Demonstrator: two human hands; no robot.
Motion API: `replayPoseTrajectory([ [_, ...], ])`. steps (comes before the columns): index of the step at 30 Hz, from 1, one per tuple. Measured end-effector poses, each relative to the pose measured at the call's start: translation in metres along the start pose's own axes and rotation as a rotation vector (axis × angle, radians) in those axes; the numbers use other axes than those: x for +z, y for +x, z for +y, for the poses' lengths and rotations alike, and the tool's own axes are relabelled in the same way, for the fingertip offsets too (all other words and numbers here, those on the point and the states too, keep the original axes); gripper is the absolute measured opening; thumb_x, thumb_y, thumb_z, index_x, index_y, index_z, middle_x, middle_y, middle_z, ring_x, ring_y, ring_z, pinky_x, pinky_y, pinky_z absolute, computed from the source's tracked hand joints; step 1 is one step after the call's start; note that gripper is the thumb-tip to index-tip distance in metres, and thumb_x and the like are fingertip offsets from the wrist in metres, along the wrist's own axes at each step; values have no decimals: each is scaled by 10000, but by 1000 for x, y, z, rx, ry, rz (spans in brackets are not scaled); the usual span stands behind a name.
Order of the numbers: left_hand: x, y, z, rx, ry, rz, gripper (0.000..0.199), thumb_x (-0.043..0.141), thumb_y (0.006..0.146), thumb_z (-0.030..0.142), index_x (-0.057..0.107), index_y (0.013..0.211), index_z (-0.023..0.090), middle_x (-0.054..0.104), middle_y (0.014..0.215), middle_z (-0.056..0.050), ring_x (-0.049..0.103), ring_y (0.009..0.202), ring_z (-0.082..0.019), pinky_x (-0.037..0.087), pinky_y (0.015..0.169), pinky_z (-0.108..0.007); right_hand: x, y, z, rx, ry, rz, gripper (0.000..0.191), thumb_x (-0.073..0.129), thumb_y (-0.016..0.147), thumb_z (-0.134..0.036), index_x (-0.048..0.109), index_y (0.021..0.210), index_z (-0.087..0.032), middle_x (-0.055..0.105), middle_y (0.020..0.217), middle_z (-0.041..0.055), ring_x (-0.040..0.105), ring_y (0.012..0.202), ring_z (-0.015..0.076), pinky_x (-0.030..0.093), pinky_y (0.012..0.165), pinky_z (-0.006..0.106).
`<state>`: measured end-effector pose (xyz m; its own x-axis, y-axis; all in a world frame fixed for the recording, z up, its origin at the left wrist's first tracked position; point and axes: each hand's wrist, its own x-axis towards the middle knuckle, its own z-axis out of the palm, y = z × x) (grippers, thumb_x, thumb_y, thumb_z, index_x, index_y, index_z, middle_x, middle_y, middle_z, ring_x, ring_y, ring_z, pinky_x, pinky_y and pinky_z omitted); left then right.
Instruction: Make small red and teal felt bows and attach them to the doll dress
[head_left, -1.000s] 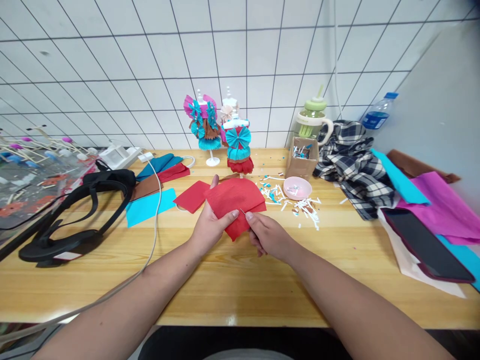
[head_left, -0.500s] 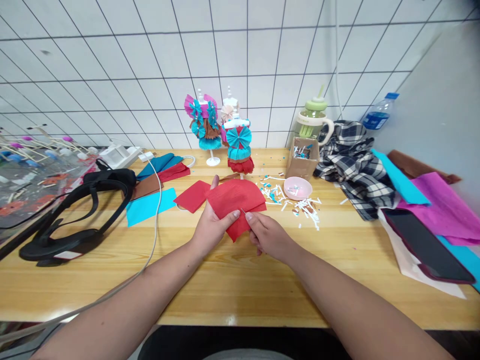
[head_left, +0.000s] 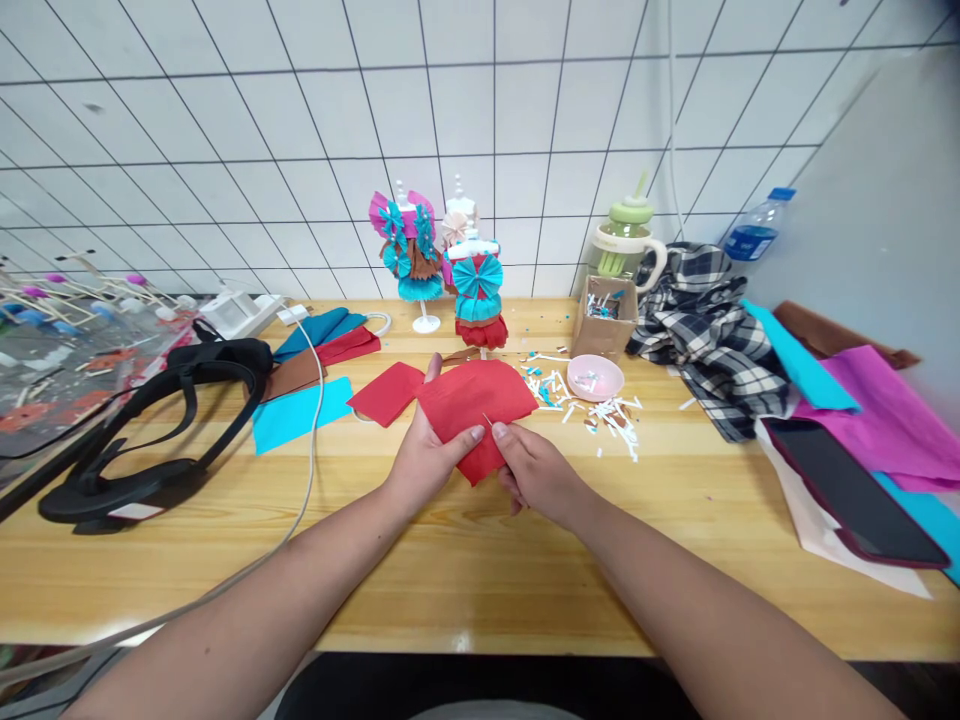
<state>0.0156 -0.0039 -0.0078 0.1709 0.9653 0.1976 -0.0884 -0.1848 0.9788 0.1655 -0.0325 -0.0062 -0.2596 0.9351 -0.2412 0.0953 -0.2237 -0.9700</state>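
Observation:
Above the table's middle, my left hand (head_left: 427, 440) grips a folded sheet of red crepe paper (head_left: 480, 390), its thumb on top and the other fingers mostly hidden behind. Between thumb and fingers, my right hand (head_left: 536, 468) pinches a thin needle (head_left: 487, 420), whose tip lies against the paper's face; whether it pierces the sheet I cannot tell. Another red piece (head_left: 386, 393) lies flat just left of the held sheet. Behind my hands stands a small dress form (head_left: 478, 285) in turquoise and red paper, with a second decorated form (head_left: 411, 245) beside it.
Paper scraps (head_left: 619, 425) surround a pink bowl (head_left: 595, 378); behind it are a cardboard box (head_left: 606, 325) and a green-lidded jug (head_left: 628, 240). A black headset (head_left: 165, 430) and a cable (head_left: 311, 470) lie left. A phone (head_left: 855, 490) and checked cloth (head_left: 709, 330) sit right.
The red sheet and both hands have shifted very slightly to the right. Both grips stay the same, and the needle remains at the paper's face.

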Motion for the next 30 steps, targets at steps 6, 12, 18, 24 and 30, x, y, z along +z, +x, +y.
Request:
replayPoseTrajectory([
  [6, 0, -1, 1, -18, -25, -11, 996, 736, 744, 309, 82, 1496, 288, 574, 1283, -85, 585, 1123, -243, 454, 997, -413, 0, 1, 2, -10, -17, 4, 411, 397, 882, -612, 486, 809, -217, 397, 517, -66, 372, 400, 83, 465, 374, 226],
  [12, -6, -1, -2, -37, -166, -46, 891, 669, 807, 335, 108, 1496, 272, 578, 1285, -91, 536, 1200, -260, 432, 1017, -428, 0, 0, 4, -49, -67, -3, 458, 366, 875, -646, 466, 767, -212, 409, 541, -51, 405, 430, 93, 458, 369, 222],
  [18, -11, 3, -3, -52, -143, -27, 911, 716, 765, 299, 160, 1487, 285, 614, 1235, -75, 612, 1075, -235, 481, 949, -394, 1, 1, 7, -42, -78, -1, 466, 365, 874, -650, 472, 762, -210, 414, 542, -50, 412, 425, 93, 461, 366, 228],
  [24, -9, 2, -2, -41, -57, -18, 966, 748, 728, 303, 157, 1491, 259, 649, 1124, -67, 634, 994, -224, 498, 911, -379, 2, 0, 3, 2, -62, 16, 471, 372, 869, -655, 485, 781, -206, 407, 516, -57, 397, 409, 89, 476, 370, 237],
  [30, -4, 1, 0, -14, -44, 3, 1008, 750, 728, 309, 103, 1499, 254, 657, 1093, -61, 625, 1010, -213, 494, 911, -354, 3, 0, 4, -18, -78, 32, 482, 353, 874, -657, 504, 801, -205, 420, 534, -47, 407, 426, 95, 478, 364, 238],
])
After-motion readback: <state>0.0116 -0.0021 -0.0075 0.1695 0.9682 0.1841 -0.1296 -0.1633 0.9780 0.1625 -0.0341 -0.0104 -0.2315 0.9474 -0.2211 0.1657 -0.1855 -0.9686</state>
